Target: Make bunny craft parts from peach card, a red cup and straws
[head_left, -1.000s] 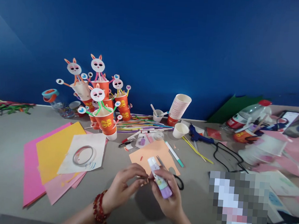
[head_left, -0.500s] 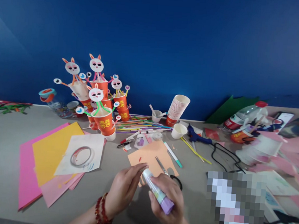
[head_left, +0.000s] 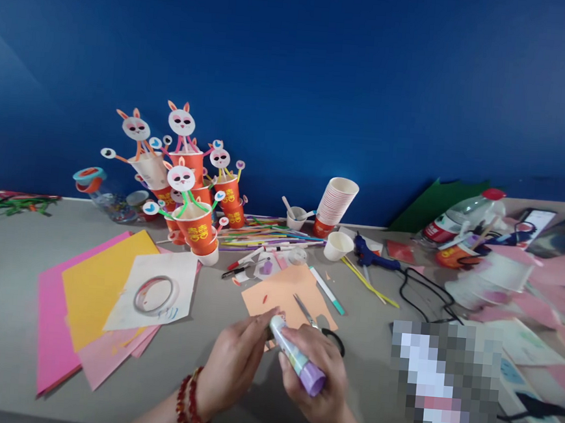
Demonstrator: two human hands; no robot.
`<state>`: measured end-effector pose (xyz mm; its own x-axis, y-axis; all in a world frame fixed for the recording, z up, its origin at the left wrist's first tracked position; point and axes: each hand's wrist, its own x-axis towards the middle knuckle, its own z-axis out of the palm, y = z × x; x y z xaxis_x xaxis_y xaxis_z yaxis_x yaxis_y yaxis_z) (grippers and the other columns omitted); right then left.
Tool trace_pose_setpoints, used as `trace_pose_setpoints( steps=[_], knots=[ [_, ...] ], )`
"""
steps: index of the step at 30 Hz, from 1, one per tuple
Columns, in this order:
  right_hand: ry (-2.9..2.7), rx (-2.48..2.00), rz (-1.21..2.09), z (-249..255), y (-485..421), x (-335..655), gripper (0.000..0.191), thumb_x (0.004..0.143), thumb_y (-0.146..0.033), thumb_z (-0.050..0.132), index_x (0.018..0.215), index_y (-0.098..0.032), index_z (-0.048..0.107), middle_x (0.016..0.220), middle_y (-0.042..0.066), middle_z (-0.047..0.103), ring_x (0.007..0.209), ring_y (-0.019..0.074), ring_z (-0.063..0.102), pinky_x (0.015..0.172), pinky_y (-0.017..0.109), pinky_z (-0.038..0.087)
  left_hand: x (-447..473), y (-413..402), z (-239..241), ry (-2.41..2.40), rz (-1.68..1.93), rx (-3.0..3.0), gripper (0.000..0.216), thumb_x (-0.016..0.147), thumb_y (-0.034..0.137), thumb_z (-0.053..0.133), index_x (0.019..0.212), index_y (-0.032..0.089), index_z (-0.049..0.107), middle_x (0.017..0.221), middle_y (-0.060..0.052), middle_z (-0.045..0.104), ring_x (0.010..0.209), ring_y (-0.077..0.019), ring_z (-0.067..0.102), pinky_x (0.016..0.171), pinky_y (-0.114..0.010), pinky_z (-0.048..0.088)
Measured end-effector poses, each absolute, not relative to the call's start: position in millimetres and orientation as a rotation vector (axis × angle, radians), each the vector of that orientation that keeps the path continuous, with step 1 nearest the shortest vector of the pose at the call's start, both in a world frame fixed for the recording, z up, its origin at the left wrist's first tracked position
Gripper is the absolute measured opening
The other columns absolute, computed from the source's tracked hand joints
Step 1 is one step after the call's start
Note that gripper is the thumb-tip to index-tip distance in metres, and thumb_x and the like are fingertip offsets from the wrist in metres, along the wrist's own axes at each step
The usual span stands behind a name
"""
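Note:
My right hand is wrapped round a glue stick, a pale tube with a purple end tilted toward me. Its white end meets the fingertips of my left hand. Those fingers are pressed together, and whatever they pinch is hidden behind them and the tube. Just beyond both hands lies a cut sheet of peach paper. On that sheet rest open scissors, their black handles partly behind my right hand. A small red-orange scrap also lies there.
Rabbit-faced paper cups stand at the back left, behind coloured sheets and a tape roll. Farther right are a cup stack, a small white cup, a blue glue gun with its black cord, and a plastic bottle.
The glue stick has turned slightly in my right hand, its purple end shifting up and left. My left hand stays at its white end.

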<state>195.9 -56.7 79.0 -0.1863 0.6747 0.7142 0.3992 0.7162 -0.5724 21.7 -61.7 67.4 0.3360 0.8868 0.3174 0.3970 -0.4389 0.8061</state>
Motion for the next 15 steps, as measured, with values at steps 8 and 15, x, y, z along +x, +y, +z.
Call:
trace_pose_setpoints(
  steps=[8, 15],
  knots=[
    [-1.785, -0.918, 0.365, 75, -57, 196, 0.029, 0.08, -0.012, 0.058, 0.107, -0.023, 0.061, 0.082, 0.004, 0.073, 0.071, 0.0213, 0.071, 0.06, 0.03, 0.055, 22, -62, 66, 1.081, 0.99, 1.864, 0.041, 0.1, 0.019, 0.037, 0.14, 0.022, 0.047, 0.121, -0.011, 0.068, 0.101, -0.0179, 0.067, 0.097, -0.03, 0.051],
    [-1.728, -0.904, 0.405, 78, -56, 197, 0.029, 0.078, -0.013, 0.061, 0.105, -0.024, 0.063, 0.088, 0.003, 0.075, 0.074, 0.0198, 0.072, 0.068, 0.029, 0.058, 22, -60, 71, 1.013, 0.97, 1.78, 0.038, 0.101, 0.022, 0.038, 0.137, 0.021, 0.052, 0.126, -0.012, 0.066, 0.106, -0.0198, 0.066, 0.1, -0.032, 0.049]
  ],
)
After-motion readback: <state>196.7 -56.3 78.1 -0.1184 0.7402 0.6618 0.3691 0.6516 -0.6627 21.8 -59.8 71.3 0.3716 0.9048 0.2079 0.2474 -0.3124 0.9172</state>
